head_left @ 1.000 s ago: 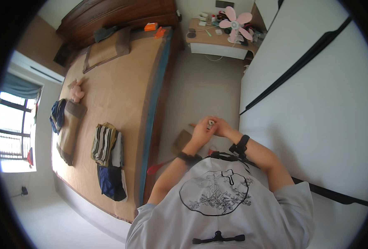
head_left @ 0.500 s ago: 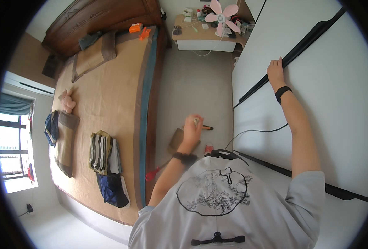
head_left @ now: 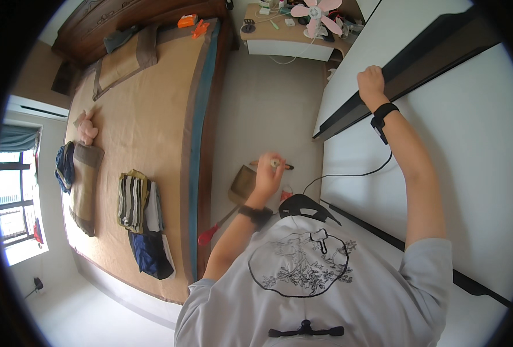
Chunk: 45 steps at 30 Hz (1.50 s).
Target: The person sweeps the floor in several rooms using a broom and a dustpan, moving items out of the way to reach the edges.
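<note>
My left hand (head_left: 270,173) is closed around a slim stick (head_left: 275,163) seen almost end-on, its pale round tip showing above my fingers; the rest of it is hidden. Below that hand, a brown dustpan-like pan (head_left: 242,184) lies on the floor, near a rod with a red handle end (head_left: 208,235). My right hand (head_left: 372,88) is curled over the long dark edge strip (head_left: 418,66) of a white cabinet front (head_left: 349,75). A dark band shows along that edge. Whether it is a door or a drawer, I cannot tell.
On the left a wooden bed (head_left: 146,115) bears folded clothes (head_left: 135,202), a pillow (head_left: 86,191) and a pink plush toy (head_left: 86,128). A desk (head_left: 291,49) with a pink fan (head_left: 316,11) stands at the far end. A black cable (head_left: 349,174) runs to the right.
The dark band along the cabinet front has widened, and my right hand has shifted slightly left with the edge. My left hand keeps its hold on the stick.
</note>
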{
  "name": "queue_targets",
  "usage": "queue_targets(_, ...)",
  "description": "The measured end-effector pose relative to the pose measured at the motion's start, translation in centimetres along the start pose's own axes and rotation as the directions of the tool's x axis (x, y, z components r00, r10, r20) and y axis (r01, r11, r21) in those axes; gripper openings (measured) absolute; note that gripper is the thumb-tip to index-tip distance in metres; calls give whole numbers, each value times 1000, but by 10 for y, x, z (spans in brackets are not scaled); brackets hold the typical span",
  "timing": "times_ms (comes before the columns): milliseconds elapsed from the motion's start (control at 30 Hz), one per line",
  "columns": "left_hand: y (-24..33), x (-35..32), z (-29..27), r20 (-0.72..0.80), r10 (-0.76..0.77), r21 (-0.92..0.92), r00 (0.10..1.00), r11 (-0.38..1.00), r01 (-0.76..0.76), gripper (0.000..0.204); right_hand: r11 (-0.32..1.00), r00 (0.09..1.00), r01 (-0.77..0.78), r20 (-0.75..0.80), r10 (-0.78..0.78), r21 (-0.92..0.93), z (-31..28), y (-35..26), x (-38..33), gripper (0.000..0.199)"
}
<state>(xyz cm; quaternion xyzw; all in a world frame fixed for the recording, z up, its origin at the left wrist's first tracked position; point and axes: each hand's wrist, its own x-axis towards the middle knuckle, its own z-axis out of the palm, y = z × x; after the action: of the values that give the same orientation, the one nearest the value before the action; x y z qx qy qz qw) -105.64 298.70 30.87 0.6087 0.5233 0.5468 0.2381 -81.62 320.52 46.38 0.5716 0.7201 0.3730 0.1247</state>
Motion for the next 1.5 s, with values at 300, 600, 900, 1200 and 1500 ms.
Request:
queue_targets(300,-4,6,4,2,-97,22,995,995,97,7,963,964,259,-87,-253,69,-14,-10,9,9)
queue_targets(600,-8,50,42,-19,-201,-24,979,979,201,10,748,715,650,-225,-662,-138,0,-2,53,12)
queue_targets(900,4,88,58,-102,-221,-81,970,974,214,10,779,569,599,-586,-577,-186,19,2,77,12)
queue_targets(1200,-9,105,85,-162,-232,-137,959,968,211,8,716,592,691,-488,-641,-102,-18,-42,122,8)
queue_targets(1500,-9,131,53,-200,-269,-23,942,962,270,11,725,624,675,-632,-460,139,-40,-92,223,5)
